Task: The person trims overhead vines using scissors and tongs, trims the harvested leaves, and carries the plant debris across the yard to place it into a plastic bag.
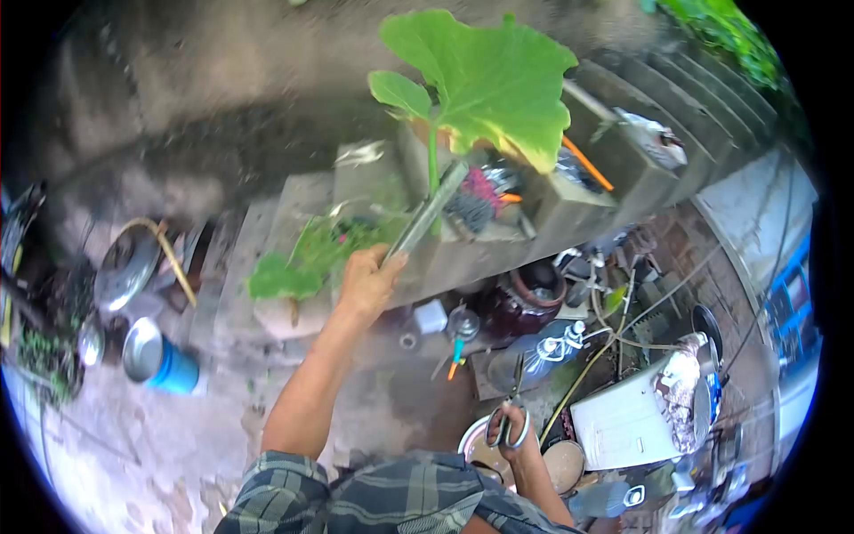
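Observation:
My left hand is stretched forward, closed around the lower end of a straight grey bar that slants up to the right; its exact kind is unclear. Just beyond the bar's upper end rises a green stem with a broad lobed leaf, yellowed along its lower edge. Lower green plants grow left of the bar. Close to my body, my right hand grips a pair of scissors by the handles, blades pointing up, above a round white-rimmed bucket.
Concrete steps climb to the right, with an orange stick lying on them. Below them stand a dark brown jar, a clear plastic bottle and a white box. A blue bucket is at the left.

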Tool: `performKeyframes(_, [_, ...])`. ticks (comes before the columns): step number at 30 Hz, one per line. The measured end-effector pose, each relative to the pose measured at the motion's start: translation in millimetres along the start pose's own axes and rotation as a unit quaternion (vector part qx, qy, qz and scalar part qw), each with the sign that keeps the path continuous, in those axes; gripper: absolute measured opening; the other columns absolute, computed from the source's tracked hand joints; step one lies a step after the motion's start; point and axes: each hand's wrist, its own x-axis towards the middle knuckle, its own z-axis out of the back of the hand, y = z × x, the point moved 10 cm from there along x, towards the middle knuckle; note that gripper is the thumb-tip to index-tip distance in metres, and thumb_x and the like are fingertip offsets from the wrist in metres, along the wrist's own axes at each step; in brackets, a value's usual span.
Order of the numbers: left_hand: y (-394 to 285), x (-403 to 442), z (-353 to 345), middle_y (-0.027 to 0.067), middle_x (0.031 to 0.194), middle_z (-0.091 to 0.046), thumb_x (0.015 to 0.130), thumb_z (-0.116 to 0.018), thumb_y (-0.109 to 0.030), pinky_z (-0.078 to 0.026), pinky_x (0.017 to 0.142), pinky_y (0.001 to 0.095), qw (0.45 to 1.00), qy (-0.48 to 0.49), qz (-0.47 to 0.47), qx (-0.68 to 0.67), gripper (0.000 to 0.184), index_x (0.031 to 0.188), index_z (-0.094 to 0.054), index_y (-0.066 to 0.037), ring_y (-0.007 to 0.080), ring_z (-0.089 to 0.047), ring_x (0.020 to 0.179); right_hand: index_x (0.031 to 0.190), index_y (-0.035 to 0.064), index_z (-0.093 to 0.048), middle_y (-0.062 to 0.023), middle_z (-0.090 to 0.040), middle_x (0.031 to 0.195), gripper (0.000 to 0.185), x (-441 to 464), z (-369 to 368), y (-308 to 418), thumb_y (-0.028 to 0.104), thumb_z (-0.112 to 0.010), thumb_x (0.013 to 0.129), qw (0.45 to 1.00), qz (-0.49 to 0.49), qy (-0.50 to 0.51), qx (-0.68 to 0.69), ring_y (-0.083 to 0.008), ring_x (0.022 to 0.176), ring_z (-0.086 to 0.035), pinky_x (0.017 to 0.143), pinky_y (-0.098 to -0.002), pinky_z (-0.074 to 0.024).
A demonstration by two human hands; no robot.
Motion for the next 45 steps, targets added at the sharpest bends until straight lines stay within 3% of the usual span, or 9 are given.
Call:
performKeyframes(12, [54, -22, 260, 0.0149, 0.062, -0.058, 0.087, -0.060, -0.030, -0.042, 0.059, 0.0395, 0.918, -0.322, -0.013, 0.231, 0.034, 0.080, -0.063, 0.003, 0.0247, -0.055, 0.059, 0.069, 0.0096, -0.051, -0.0040, -0.050, 0.057, 0.034, -3, 55, -30, 0.039, -0.064, 0.081, 0.999, 0.006, -0.044, -0.001, -0.0157, 0.046, -0.047, 0.040, -0.0275, -0.0369])
performKeyframes(18, [97, 17, 309, 0.0271, 0.096, -0.065, 0.087, -0.057, -0.037, -0.048, 0.080, 0.0493, 0.825, -0.402, 0.086, 0.389, 0.040, 0.095, -0.067, 0.000, 0.0413, -0.063, 0.093, 0.069, 0.0120, -0.051, -0.0027, -0.049, 0.057, 0.033, -26, 88, -41, 0.040, -0.064, 0.081, 0.994, -0.005, -0.103, 0.036, -0.0154, 0.046, -0.047, 0.040, -0.0272, -0.0371])
performKeyframes(21, [150, 35, 297, 0.0250, 0.102, -0.065, 0.087, -0.058, -0.039, -0.049, 0.084, 0.0475, 0.804, -0.393, 0.147, 0.422, 0.040, 0.099, -0.067, -0.001, 0.0400, -0.063, 0.097, 0.073, 0.0125, -0.050, -0.0026, -0.048, 0.056, 0.032, -37, 107, -49, 0.040, -0.064, 0.081, 0.992, 0.007, -0.123, 0.041, -0.0156, 0.044, -0.047, 0.038, -0.0274, -0.0375])
performKeyframes(23, [213, 53, 280, 0.0221, 0.107, -0.066, 0.085, -0.060, -0.038, -0.050, 0.088, 0.0458, 0.819, -0.273, 0.235, 0.447, 0.041, 0.103, -0.067, -0.002, 0.0377, -0.063, 0.103, 0.083, 0.0115, -0.050, -0.0033, -0.045, 0.055, 0.030, -43, 113, -53, 0.038, -0.063, 0.083, 0.988, 0.013, -0.139, 0.064, -0.0161, 0.041, -0.046, 0.035, -0.0281, -0.0377])
performKeyframes(28, [312, 44, 236, 0.0205, 0.114, -0.064, 0.084, -0.063, -0.040, -0.050, 0.088, 0.0444, 0.784, -0.136, 0.324, 0.512, 0.045, 0.112, -0.065, -0.005, 0.0344, -0.062, 0.107, 0.072, 0.0140, -0.049, -0.0020, -0.047, 0.056, 0.037, -61, 117, -60, 0.045, -0.069, 0.078, 0.986, -0.014, -0.138, 0.092, -0.0149, 0.046, -0.049, 0.038, -0.0257, -0.0378])
performKeyframes(38, [270, 9, 249, 0.0185, 0.114, -0.065, 0.086, -0.058, -0.025, -0.051, 0.090, 0.0422, 0.808, -0.185, 0.392, 0.399, 0.032, 0.106, -0.067, -0.002, 0.0332, -0.063, 0.107, 0.073, 0.0119, -0.049, -0.0035, -0.046, 0.053, 0.037, -56, 108, -66, 0.043, -0.069, 0.079, 0.990, -0.016, -0.132, 0.046, -0.0162, 0.044, -0.048, 0.039, -0.0275, -0.0398])
performKeyframes(42, [364, 11, 305, 0.0185, 0.113, -0.065, 0.084, -0.058, -0.025, -0.052, 0.087, 0.0379, 0.801, -0.230, 0.304, 0.461, 0.031, 0.103, -0.068, -0.002, 0.0313, -0.063, 0.108, 0.073, 0.0103, -0.049, -0.0044, -0.046, 0.054, 0.035, -36, 107, -74, 0.040, -0.067, 0.079, 0.987, -0.016, -0.141, 0.081, -0.0175, 0.043, -0.049, 0.039, -0.0295, -0.0406])
performKeyframes(43, [455, 33, 304, 0.0169, 0.107, -0.067, 0.085, -0.054, -0.021, -0.052, 0.081, 0.0392, 0.625, 0.064, 0.230, 0.743, 0.025, 0.096, -0.069, -0.004, 0.0309, -0.065, 0.100, 0.074, 0.0110, -0.052, -0.0044, -0.048, 0.056, 0.033, -34, 99, -79, 0.040, -0.065, 0.081, 0.988, -0.044, -0.121, 0.081, -0.0176, 0.045, -0.049, 0.040, -0.0298, -0.0411])
performKeyframes(45, [468, -17, 315, 0.0188, 0.095, -0.067, 0.083, -0.055, -0.017, -0.051, 0.078, 0.0404, 0.655, 0.038, 0.074, 0.751, 0.020, 0.094, -0.070, -0.008, 0.0323, -0.065, 0.089, 0.078, 0.0123, -0.057, -0.0044, -0.052, 0.059, 0.030, -34, 86, -78, 0.041, -0.061, 0.085, 0.989, -0.058, -0.093, 0.101, -0.0179, 0.048, -0.051, 0.043, -0.0304, -0.0423])
